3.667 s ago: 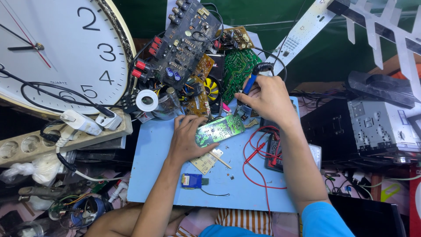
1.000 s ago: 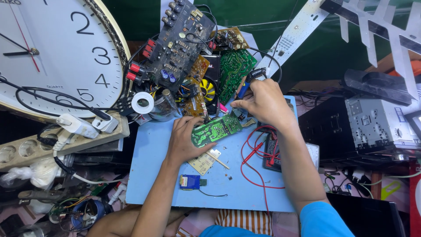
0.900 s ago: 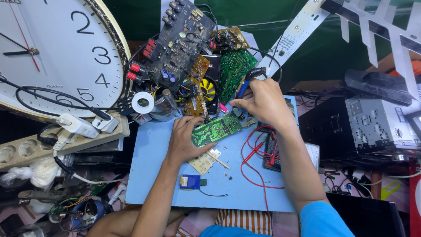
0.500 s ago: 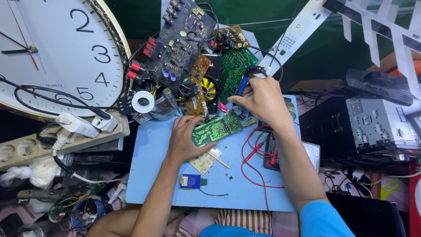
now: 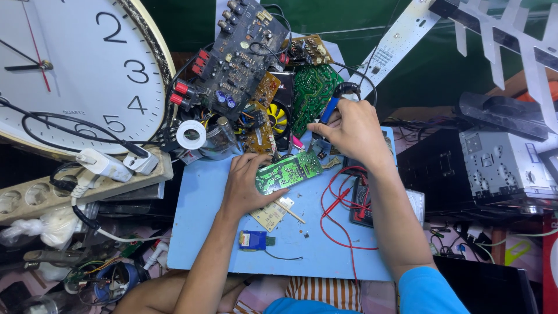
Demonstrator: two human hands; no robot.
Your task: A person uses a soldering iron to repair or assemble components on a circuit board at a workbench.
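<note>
A blue mat carries circuit boards and red leads.

Place: we see an electronics repair bench.
Evidence: bare green and black circuit boards piled beyond the hands, red multimeter leads beside them.

Cluttered blue worktop, big wall clock, green backdrop.
</note>
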